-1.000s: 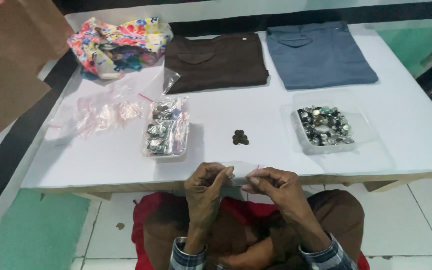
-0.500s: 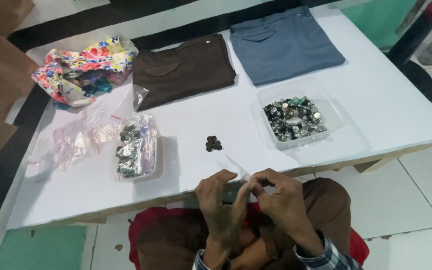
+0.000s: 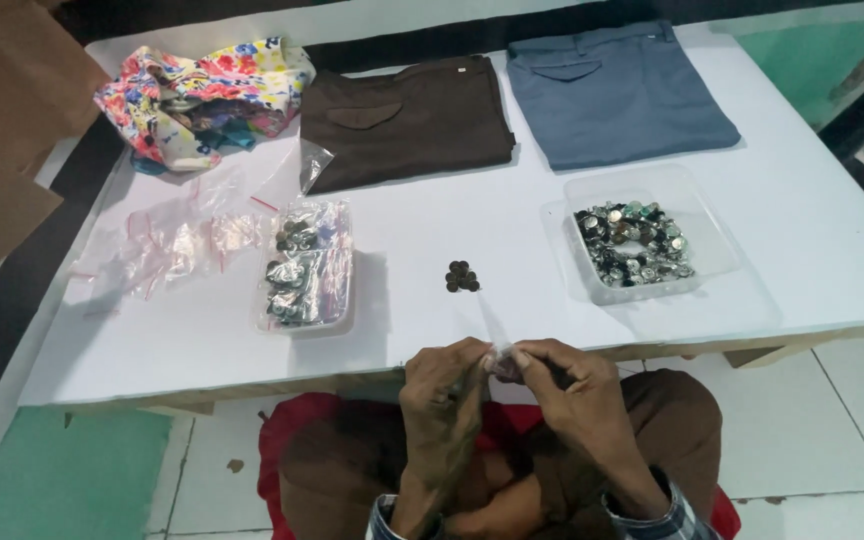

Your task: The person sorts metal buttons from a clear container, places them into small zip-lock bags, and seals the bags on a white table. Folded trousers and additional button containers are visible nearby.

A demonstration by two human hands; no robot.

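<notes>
A small clear bag (image 3: 500, 358) is pinched between the left hand (image 3: 444, 392) and the right hand (image 3: 564, 388), held together just off the near edge of the white table (image 3: 512, 240). Its mouth is best kept taut and level. A cluster of dark buttons (image 3: 462, 277) lies beyond, between two clear trays.

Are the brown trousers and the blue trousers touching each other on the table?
Apart. The head view shows a strip of white table between the brown trousers and blue trousers.
</notes>
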